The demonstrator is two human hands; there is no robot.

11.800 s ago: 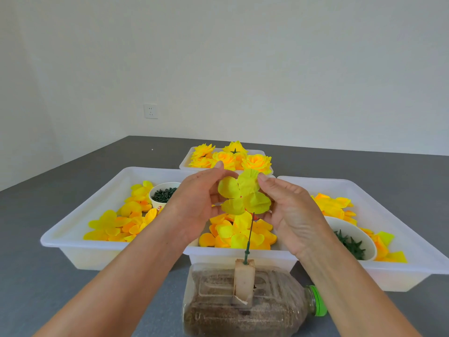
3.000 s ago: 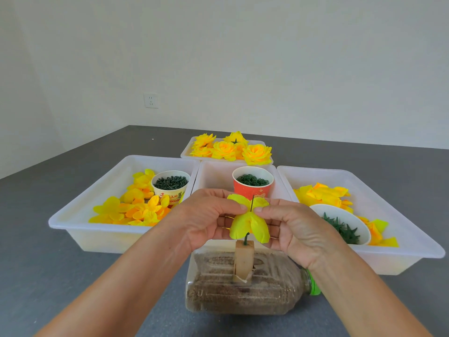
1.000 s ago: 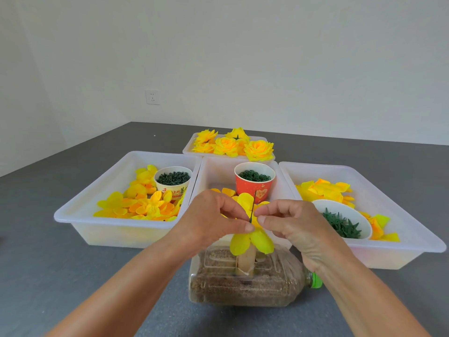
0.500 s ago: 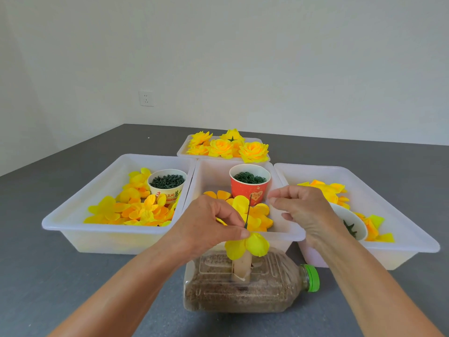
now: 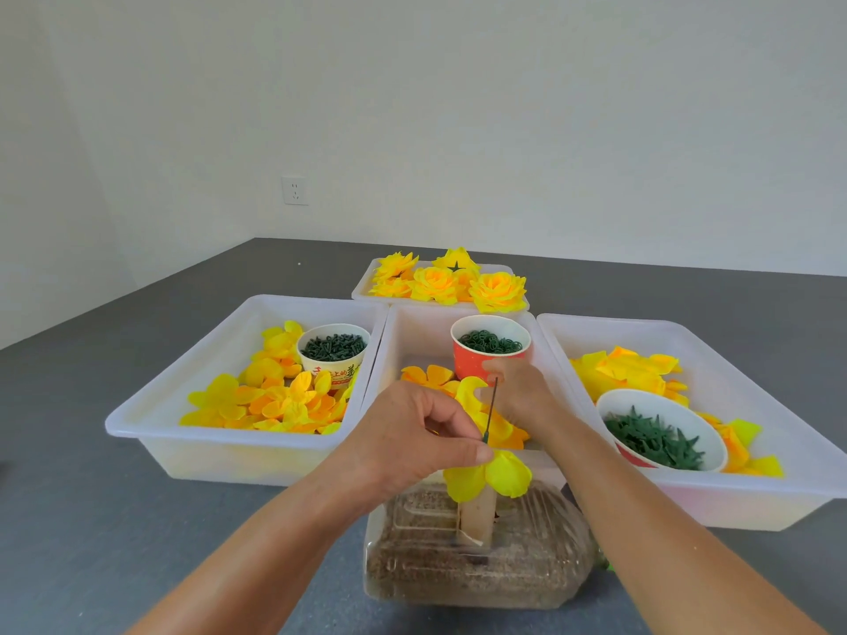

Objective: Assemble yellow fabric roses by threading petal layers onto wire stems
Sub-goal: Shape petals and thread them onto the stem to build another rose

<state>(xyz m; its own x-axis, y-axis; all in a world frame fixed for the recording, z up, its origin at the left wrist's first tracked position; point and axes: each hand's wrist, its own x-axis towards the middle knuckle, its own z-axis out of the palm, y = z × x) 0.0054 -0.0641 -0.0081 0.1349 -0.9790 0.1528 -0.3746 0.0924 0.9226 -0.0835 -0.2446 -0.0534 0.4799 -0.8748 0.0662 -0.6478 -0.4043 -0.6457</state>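
Low and centre in the frame, a yellow petal layer point(image 5: 488, 478) sits threaded on an upright green wire stem point(image 5: 489, 411). The left hand point(image 5: 412, 444) pinches the layer. Behind it, the right hand point(image 5: 518, 396) reaches into the middle white tray point(image 5: 415, 332); its grip cannot be made out.

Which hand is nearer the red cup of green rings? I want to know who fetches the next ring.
Right. The right hand sits just below the red cup; the left hand holds petals nearer the person.
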